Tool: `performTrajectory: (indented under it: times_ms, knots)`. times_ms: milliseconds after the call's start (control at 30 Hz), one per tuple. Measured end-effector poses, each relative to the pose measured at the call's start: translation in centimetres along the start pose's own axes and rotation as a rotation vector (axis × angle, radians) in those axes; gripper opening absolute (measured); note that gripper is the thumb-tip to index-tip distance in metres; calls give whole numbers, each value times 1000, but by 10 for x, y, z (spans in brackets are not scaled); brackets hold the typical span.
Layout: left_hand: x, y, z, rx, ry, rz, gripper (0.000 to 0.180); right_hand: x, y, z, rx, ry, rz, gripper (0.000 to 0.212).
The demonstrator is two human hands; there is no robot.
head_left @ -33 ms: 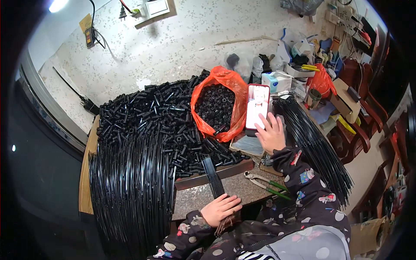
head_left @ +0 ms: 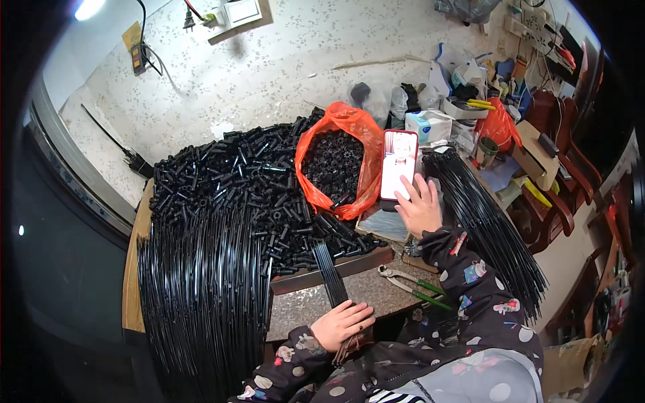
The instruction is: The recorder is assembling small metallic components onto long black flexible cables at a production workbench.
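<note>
My left hand lies across a narrow bundle of thin black rods, its fingers stretched out over them. The bundle's far end rests over the rim of the parts heap, and its brown near ends show below the hand. At the right, my right hand is open, fingers spread, at the lower part of a phone with a red edge. One or more fingertips overlap the lit screen; whether they press it I cannot tell. Pliers with green handles lie on the table below the right hand.
Short black tubular parts are heaped behind a low brown edge. An orange plastic bag holds small black pieces. Long black rods lie in a large bunch at left and another at right. Clutter and a tissue box stand behind.
</note>
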State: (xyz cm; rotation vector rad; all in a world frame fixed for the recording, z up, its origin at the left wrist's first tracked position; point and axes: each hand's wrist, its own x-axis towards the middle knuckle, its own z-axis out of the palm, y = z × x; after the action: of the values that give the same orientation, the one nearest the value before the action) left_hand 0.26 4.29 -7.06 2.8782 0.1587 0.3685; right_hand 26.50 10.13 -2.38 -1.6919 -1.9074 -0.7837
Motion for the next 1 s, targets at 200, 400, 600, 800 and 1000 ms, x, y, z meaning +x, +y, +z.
performTrajectory:
  times_ms: [200, 400, 600, 800, 1000]
  knots:
    - [0, 1, -2, -2, -10, -12, 42, 7, -2, 5, 31, 11, -24, 28]
    - [0, 2, -2, -14, -5, -9, 42, 7, 5, -2, -2, 53, 56, 28]
    - [-1, 2, -3, -42, 10, -34, 41, 9, 1, 2, 5, 76, 8, 26]
    - [2, 4, -6, -50, 6, -21, 40, 3, 8, 3, -49, 25, 14, 27]
    - [3, 6, -11, -109, 20, -66, 41, 7, 4, 6, 36, 66, -30, 23]
